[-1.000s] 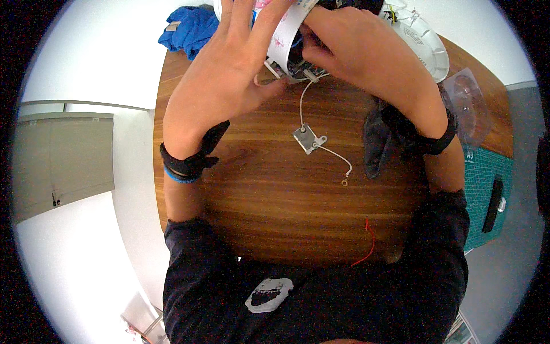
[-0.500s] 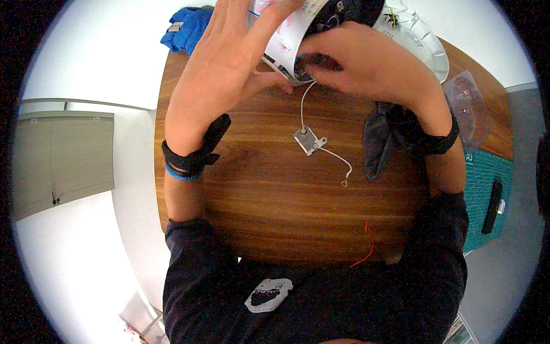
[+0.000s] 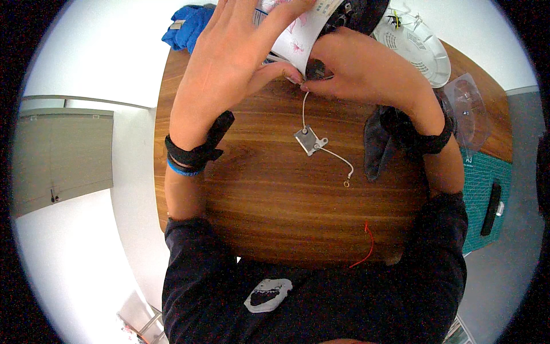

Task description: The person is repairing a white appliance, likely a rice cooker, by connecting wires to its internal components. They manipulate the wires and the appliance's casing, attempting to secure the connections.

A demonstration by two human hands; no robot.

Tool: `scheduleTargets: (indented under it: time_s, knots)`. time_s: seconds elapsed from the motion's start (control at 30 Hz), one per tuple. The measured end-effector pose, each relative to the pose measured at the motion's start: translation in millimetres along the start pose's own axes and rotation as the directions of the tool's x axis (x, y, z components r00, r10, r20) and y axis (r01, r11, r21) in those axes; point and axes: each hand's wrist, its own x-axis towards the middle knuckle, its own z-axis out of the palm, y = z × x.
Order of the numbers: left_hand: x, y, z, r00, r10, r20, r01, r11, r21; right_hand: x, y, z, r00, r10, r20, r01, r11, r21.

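A white, rounded appliance housing (image 3: pixel 298 37) with a pink flower print is tilted at the far edge, its open dark underside turned right. My left hand (image 3: pixel 235 57) grips its side, fingers spread over the wall and thumb at the lower rim. From the right, my right hand (image 3: pixel 366 66) reaches to the opening; its thumb tip meets the rim close to my left thumb, and its other fingers are partly hidden. A thin white wire hangs from there to a small metal bracket plate (image 3: pixel 307 141) on the table. A second white lead (image 3: pixel 338 157) runs from the plate to a ring terminal.
A white vented round cover (image 3: pixel 421 51) lies at the far right, beside a clear plastic tray (image 3: pixel 467 112). Dark grey cloth (image 3: pixel 378 143) is under my right forearm. A blue cloth (image 3: pixel 189 28), a red wire (image 3: pixel 371 246) and a green cutting mat (image 3: pixel 481 195) rest around the wooden table.
The housing has shifted slightly right and tilted a little more. My right thumb has moved out to the rim, near my left thumb. The plate has barely moved.
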Motion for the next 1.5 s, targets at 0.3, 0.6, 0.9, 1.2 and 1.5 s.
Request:
scheduleTargets:
  time_s: [0.3, 0.6, 0.9, 1.2, 1.5]
  knots:
    - [0.4, -1.7, -1.6, 0.999, 0.025, -0.044, -0.029, 0.996, -0.089, 1.9, 3.5, 15.6, 0.993, 0.011, -0.116, -0.012, 1.0, -0.005]
    - [-0.1, -25.4, 16.8, 0.939, 0.179, -0.292, -0.201, 0.979, -0.047, 9.1, 3.3, 21.0, 0.988, 0.065, -0.142, -0.065, 0.998, 0.005]
    - [-3.5, -26.4, 4.2, 0.83, -0.152, -0.536, -0.046, 0.94, -0.338, 9.9, -7.3, -5.4, 0.922, 0.365, -0.126, -0.301, 0.885, 0.356]
    - [-10.7, 5.5, -21.1, 0.891, -0.233, -0.39, 0.082, 0.927, -0.366, 16.5, -18.2, 6.1, 0.843, 0.384, -0.376, 0.016, 0.681, 0.732]
    - [-14.6, 6.6, -17.2, 0.966, -0.105, -0.236, 0.029, 0.952, -0.304, 16.9, -27.5, -8.3, 0.726, 0.613, -0.312, 0.215, 0.229, 0.949]
